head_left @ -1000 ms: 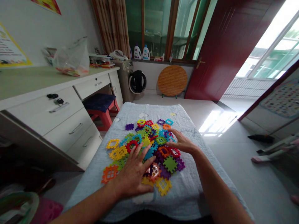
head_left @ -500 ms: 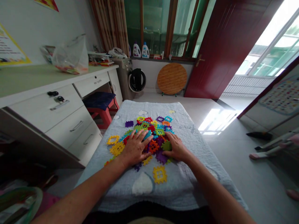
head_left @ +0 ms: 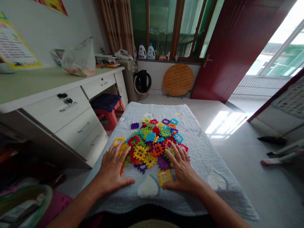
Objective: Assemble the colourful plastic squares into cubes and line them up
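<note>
A heap of colourful plastic interlocking building pieces lies on a cloth-covered table. Many are square with notched edges and window-like openings. My left hand rests at the heap's near left side, fingers spread, its fingertips by yellow pieces. On the near right, my right hand has its fingers apart over the heap's edge, touching or just above green and purple pieces. Its thumb lies at the lower edge of a yellow window piece. Neither hand grips anything. A purple piece lies apart at the far left.
A white desk with drawers stands on the left, a plastic bag on top. Beyond the table are a red stool, a washing machine and a round wooden tabletop. A bin is at lower left.
My left hand has moved off the top of the heap, left and towards me, uncovering pieces in the middle. My right hand has also come nearer, its thumb now at the yellow window piece.
</note>
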Demonstrator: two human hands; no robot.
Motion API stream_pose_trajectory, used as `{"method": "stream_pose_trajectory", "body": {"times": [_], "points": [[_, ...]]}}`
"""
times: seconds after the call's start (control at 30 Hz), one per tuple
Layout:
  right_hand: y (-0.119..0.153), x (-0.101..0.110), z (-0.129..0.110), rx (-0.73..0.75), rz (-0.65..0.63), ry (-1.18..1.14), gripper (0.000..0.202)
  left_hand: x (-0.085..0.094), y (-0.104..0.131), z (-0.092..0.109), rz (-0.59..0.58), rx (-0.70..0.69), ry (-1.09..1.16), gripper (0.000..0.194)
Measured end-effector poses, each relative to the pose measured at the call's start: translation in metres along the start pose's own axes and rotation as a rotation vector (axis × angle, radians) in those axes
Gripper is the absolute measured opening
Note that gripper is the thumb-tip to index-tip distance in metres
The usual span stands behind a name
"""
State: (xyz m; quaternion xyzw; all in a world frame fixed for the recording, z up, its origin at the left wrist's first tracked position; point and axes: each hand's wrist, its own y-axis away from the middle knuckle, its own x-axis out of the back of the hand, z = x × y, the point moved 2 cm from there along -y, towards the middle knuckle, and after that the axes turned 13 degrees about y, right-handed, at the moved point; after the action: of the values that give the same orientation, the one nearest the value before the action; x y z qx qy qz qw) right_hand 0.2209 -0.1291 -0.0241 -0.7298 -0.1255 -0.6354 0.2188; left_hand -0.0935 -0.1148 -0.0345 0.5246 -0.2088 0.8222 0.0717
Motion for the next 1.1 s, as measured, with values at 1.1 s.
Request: {"method": "stream_pose_trajectory", "body": {"times": [1.1], "points": [[-0.085, 0.008, -0.049, 0.356, 0.03, 0.111, 0.069, -0.019, -0.047, -0.035, 0.149, 0.108, 0.154, 0.059]]}}
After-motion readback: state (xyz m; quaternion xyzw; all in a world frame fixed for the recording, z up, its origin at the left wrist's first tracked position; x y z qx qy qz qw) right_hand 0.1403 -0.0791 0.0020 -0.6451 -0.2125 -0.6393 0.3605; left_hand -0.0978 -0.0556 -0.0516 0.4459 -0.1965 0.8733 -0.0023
